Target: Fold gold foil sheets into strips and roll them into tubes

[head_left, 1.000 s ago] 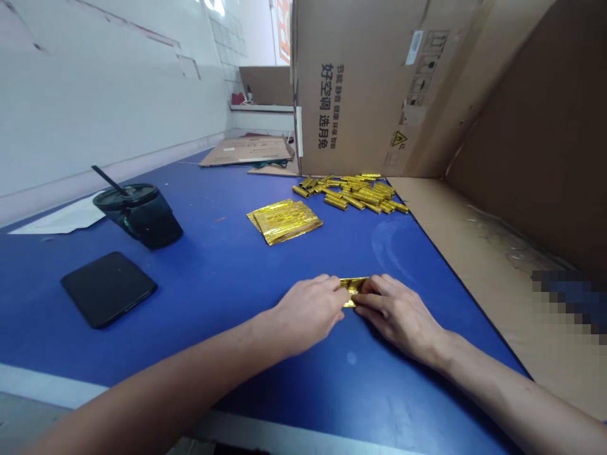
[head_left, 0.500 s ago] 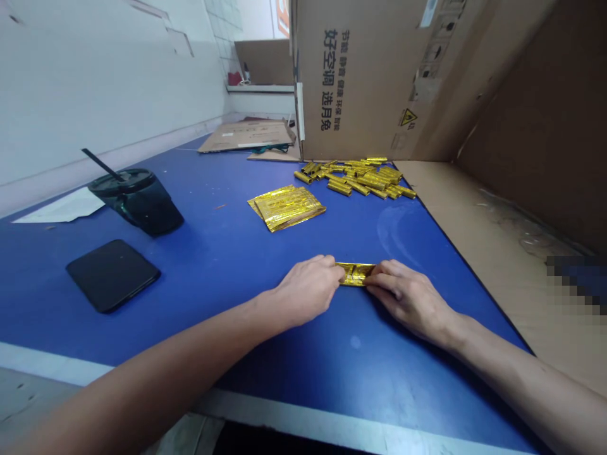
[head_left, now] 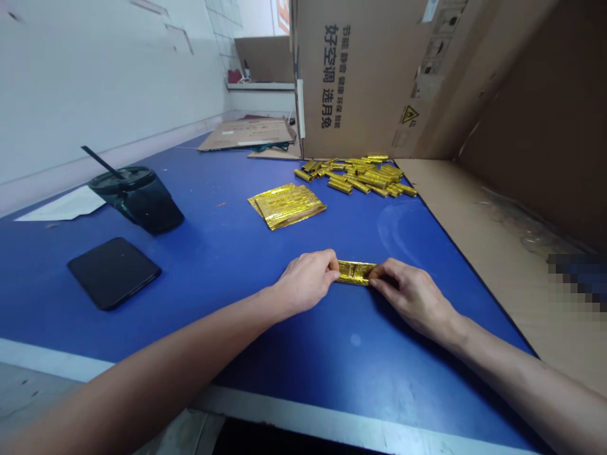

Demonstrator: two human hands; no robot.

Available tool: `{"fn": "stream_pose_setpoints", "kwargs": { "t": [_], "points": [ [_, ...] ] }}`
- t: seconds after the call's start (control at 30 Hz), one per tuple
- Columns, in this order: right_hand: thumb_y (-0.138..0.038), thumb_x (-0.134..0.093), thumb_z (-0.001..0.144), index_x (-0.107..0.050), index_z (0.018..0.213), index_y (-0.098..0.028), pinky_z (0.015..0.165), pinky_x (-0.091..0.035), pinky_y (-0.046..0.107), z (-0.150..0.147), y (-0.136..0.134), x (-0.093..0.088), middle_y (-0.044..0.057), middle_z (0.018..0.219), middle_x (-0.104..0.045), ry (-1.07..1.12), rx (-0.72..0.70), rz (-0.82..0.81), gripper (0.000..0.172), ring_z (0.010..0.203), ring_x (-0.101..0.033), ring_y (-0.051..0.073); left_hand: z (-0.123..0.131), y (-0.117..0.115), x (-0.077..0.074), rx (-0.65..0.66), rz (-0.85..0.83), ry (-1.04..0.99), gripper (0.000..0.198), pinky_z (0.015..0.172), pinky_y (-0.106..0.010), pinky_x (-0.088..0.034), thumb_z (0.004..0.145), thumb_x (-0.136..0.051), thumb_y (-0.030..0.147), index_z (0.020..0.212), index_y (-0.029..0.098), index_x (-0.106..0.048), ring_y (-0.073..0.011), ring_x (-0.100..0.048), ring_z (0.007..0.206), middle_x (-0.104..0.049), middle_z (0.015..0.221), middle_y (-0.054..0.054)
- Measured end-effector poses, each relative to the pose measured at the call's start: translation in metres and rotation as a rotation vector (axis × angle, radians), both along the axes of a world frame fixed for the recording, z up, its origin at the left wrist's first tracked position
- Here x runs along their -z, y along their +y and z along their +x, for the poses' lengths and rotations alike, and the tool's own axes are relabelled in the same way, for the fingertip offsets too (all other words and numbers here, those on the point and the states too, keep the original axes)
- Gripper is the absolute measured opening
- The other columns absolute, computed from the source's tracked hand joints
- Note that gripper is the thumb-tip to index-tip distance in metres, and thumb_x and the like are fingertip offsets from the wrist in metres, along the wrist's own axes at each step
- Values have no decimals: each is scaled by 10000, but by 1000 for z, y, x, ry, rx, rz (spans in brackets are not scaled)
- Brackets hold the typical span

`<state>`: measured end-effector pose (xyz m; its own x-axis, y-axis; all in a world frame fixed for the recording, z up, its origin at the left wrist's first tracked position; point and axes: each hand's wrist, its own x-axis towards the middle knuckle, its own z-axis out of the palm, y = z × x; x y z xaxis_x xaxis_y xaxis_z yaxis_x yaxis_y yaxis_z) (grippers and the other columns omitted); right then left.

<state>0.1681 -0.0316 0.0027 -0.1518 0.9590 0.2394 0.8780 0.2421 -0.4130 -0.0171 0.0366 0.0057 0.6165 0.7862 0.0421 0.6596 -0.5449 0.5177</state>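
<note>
Left hand (head_left: 305, 284) and right hand (head_left: 418, 297) pinch a gold strip (head_left: 353, 272) at both ends. Folding seems underway, the next move likely needing even pressure.

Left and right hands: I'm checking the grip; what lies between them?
The head view shows a gold foil strip, held by the left hand and right hand.

The strip (head_left: 354, 272) in my fingers (head_left: 385, 271) gleams gold, lined with darker creases. Farther off I see sheets (head_left: 290, 206) of the same gold, streaked with crinkled lines, and a far heap of gold rolls (head_left: 364, 176). My surface (head_left: 213, 253) is deep blue, its near edge (head_left: 284, 409) greyish white. On my left, the cup (head_left: 154, 207) is dark teal, the flat slab (head_left: 114, 273) black, the paper (head_left: 64, 205) white. The far box (head_left: 379, 76) is brown, printed with black characters (head_left: 329, 74) and a yellow-and-black triangle (head_left: 410, 115).
</note>
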Motion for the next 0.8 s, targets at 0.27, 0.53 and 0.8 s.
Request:
{"fn": "stream_pose_setpoints", "kwargs": {
  "t": [0.27, 0.53, 0.8],
  "points": [
    [-198, -438, 770, -524, 738, -207, 529, -391, 244, -3, 5, 2, 8, 681, -602, -51, 66, -34, 92, 578, -544, 144, 4, -4, 2, -67, 88, 82, 83, 571, -252, -378, 774, -448, 243, 800, 188, -504, -156, -549, 642, -591, 748, -14],
    [-176, -424, 783, -512, 721, -198, 553, -385, 237, -6, 4, 5, 16, 723, -566, -223, 69, 20, 110, 614, -542, 138, 6, -5, 4, -63, 237, 180, 86, 607, -283, -406, 782, -433, 241, 780, 185, -498, -181, -553, 695, -573, 769, -24],
    [-244, -370, 837, -586, 769, -183, 478, -315, 227, -8, -6, 4, 37, 727, -533, -475, -8, 131, 234, 579, -498, 119, 7, -6, 3, -22, 344, 277, 103, 615, -288, -417, 803, -412, 217, 790, 163, -499, -185, -538, 729, -547, 783, -43]
  ]
}}
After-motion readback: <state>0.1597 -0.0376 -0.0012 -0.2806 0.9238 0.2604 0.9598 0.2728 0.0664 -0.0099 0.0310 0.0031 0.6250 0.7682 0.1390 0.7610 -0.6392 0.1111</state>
